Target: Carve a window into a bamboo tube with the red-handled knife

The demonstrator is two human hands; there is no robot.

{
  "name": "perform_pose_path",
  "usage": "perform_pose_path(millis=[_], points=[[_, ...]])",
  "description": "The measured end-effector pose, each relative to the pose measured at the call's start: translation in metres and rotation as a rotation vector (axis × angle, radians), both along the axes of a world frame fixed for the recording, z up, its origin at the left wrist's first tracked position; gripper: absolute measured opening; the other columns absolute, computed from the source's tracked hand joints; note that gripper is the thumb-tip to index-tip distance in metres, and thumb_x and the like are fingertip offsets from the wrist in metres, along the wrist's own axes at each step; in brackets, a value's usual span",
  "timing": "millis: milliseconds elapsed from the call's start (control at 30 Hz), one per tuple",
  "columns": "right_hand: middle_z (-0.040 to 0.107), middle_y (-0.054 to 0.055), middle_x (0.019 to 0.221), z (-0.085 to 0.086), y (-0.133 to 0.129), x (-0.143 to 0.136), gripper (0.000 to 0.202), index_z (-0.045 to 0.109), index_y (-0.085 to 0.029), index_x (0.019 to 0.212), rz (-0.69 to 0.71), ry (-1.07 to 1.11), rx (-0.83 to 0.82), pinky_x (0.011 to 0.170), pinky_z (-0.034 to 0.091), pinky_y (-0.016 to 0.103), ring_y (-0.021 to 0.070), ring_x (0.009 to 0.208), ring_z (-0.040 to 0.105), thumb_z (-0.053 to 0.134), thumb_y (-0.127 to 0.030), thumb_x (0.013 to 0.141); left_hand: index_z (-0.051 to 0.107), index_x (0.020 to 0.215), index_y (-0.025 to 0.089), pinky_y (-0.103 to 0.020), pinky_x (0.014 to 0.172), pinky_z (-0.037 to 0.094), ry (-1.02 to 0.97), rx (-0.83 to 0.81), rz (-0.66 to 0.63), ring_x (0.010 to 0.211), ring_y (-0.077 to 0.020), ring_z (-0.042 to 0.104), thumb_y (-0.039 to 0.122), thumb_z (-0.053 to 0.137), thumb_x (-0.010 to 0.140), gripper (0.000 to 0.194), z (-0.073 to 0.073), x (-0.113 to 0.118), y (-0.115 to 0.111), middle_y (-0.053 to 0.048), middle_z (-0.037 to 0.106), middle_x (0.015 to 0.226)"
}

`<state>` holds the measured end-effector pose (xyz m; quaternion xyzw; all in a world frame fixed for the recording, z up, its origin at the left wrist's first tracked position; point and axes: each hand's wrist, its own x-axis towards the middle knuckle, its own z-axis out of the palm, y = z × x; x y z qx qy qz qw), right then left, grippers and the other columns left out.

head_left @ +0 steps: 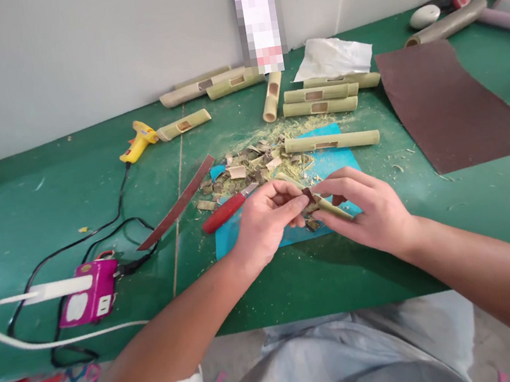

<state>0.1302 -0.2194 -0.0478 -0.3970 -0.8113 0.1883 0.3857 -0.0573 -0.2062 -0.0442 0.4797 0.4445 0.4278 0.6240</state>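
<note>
My left hand (270, 214) is closed, pinching a small dark brown piece (309, 196), apparently sandpaper, between thumb and fingers. Facing it, my right hand (365, 206) has its thumb and fingers curved and apart, the fingertips close to that piece; whether they touch it I cannot tell. Between and beneath both hands runs a slanting bamboo tube (335, 208), partly hidden by the fingers. A knife with a red handle (224, 213) lies just left of my left hand, on a blue sheet (231, 239). Beyond the hands is another bamboo tube (332, 141) with a cut-out window.
Bamboo chips (251, 166) and shavings cover the sheet's back part. Several notched tubes (320, 107) lie behind. A sandpaper strip (177, 201), yellow glue gun (137, 141) and purple power adapter (90, 292) are left; a sandpaper sheet (453, 104) is right. A phone (257, 21) leans against the wall.
</note>
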Motion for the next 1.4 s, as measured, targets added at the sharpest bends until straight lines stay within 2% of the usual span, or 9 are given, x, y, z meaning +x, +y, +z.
perform_pose_path(millis=[167,333,633,1000,1400], points=[[0.065,0.007,0.099,-0.0018,0.0001,0.0013,0.021,0.061,-0.021,0.107,-0.002,-0.002,0.013,0.072,0.053,0.028,0.0143,0.085,0.063,0.057,-0.028,0.088,0.067,0.087,0.016,-0.022,0.051,0.049,-0.026,-0.038,-0.057,0.051,-0.0085,0.059,0.026,0.075,0.074,0.018,0.0012,-0.0008,-0.0015,0.000,0.067,0.071],[0.065,0.006,0.098,-0.0028,-0.0006,0.0014,0.025,0.058,-0.020,0.111,-0.031,0.000,0.032,0.068,0.052,0.027,0.0129,0.080,0.062,0.059,-0.024,0.087,0.066,0.089,0.017,-0.021,0.052,0.052,-0.052,-0.002,-0.064,0.056,-0.0088,0.060,0.020,0.078,0.070,0.023,0.0005,-0.0004,-0.0021,-0.001,0.069,0.079],[0.064,0.005,0.092,-0.0057,-0.0005,0.0003,0.037,0.055,-0.021,0.120,-0.066,-0.015,0.013,0.063,0.051,0.028,0.0134,0.074,0.059,0.062,-0.025,0.084,0.064,0.112,0.019,-0.016,0.055,0.052,0.036,0.080,-0.096,0.062,-0.0071,0.061,0.017,0.072,0.077,0.035,0.0024,-0.0021,-0.0069,-0.001,0.070,0.085],[0.065,0.006,0.096,-0.0037,-0.0010,0.0001,0.036,0.056,-0.019,0.118,-0.087,-0.025,-0.022,0.066,0.053,0.029,0.0146,0.078,0.062,0.063,-0.027,0.083,0.066,0.111,0.017,-0.018,0.057,0.052,0.088,0.089,-0.080,0.066,-0.0093,0.063,0.019,0.072,0.075,0.036,-0.0001,-0.0022,-0.0056,-0.002,0.070,0.084],[0.065,0.005,0.091,-0.0042,0.0000,0.0003,0.020,0.060,-0.019,0.102,-0.086,0.006,-0.024,0.062,0.051,0.027,0.0126,0.072,0.062,0.063,-0.024,0.083,0.069,0.103,0.017,-0.022,0.068,0.055,0.082,0.110,-0.101,0.082,-0.0145,0.068,0.022,0.073,0.078,0.026,-0.0010,-0.0034,-0.0063,-0.004,0.073,0.094]])
